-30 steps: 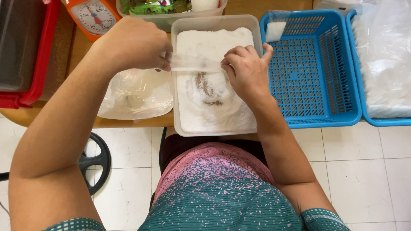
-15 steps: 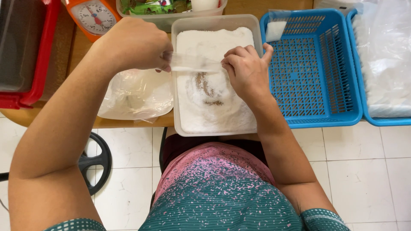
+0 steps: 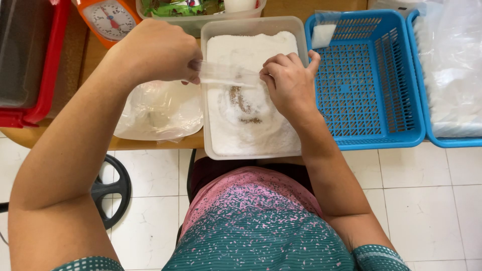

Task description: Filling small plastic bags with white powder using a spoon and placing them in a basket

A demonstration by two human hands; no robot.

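Now | left hand (image 3: 159, 50), right hand (image 3: 289, 83): fingers pinching clear small bag (image 3: 226, 74) | over white-powder tub (image 3: 216, 40) | blue basket (image 3: 369, 135) right

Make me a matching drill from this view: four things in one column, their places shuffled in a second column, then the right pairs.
1. small clear bag
2. orange scale
3. white powder
4. small filled packet

a. far corner of the blue basket
b. held between left hand and right hand
c. inside the clear tub
d. far left on the table

1-b, 2-d, 3-c, 4-a
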